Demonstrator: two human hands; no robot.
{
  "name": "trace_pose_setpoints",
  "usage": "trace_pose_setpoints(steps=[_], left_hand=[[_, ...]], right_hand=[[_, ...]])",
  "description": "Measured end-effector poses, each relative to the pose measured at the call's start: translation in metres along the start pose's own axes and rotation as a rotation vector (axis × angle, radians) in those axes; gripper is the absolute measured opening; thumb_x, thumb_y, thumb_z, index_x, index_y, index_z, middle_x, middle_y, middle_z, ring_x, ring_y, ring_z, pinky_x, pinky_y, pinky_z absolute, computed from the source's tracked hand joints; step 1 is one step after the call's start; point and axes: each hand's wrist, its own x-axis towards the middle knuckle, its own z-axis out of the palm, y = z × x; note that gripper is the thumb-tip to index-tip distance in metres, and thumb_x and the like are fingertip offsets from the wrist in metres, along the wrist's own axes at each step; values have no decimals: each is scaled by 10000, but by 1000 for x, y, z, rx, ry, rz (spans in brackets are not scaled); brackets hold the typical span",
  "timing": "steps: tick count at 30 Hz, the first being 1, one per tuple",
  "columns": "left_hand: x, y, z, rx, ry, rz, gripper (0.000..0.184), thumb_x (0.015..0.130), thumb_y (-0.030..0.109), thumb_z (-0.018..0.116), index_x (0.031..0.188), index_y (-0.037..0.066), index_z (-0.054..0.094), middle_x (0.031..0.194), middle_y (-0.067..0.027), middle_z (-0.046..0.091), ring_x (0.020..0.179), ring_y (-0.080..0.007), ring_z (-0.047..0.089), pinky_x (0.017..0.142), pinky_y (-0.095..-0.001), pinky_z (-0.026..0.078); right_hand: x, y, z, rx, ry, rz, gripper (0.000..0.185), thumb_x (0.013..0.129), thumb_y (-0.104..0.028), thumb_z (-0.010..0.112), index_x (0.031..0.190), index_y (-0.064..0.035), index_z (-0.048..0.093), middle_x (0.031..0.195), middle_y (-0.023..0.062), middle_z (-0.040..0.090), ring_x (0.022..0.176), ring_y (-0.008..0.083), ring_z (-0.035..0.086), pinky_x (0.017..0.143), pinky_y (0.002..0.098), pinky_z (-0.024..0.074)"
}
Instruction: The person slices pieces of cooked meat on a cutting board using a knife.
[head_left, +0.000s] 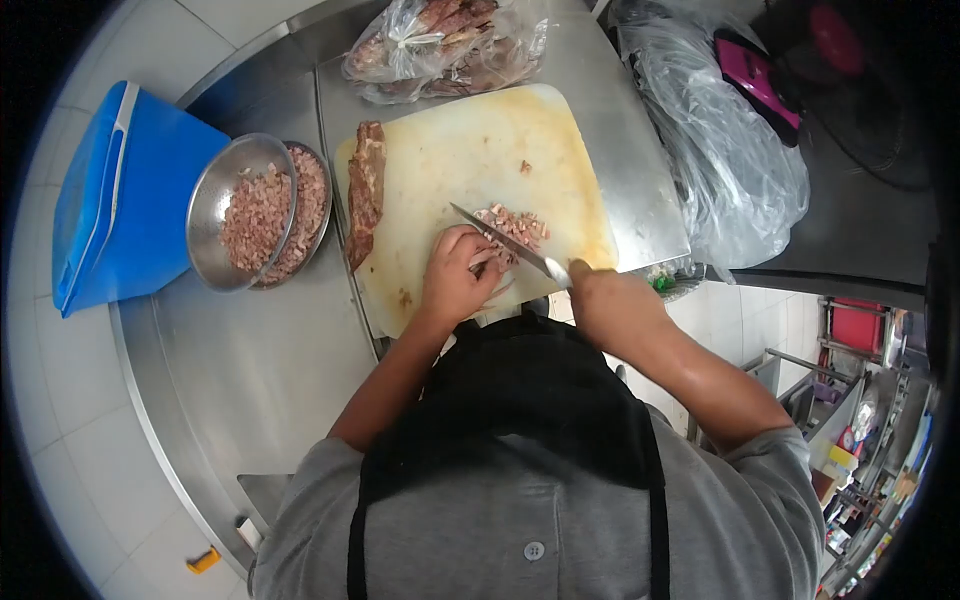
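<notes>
Chopped meat beside curled left grip

I see a blue box at the left edge of the steel surface. To my right, crumpled clear plastic touches a pink-and-black object I can't identify. Lower right, I make out cluttered shelving and a red container.

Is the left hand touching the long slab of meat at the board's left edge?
Apart. The head view shows bare cutting board between the left hand and the long slab of meat.
</notes>
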Motion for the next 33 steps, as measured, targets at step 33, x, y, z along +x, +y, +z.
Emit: trace_pose_setpoints(steps=[33], left_hand=[[25,2,46,47,-35,203,212,776,67,787,963,55,687,1083,-123,647,1027,-350,610,903,-434,507]], right_hand=[[25,47,-27,-17,145,-56,227,987,-192,505,1086,-8,592,903,226,727,883,398,720,791,501,563]])
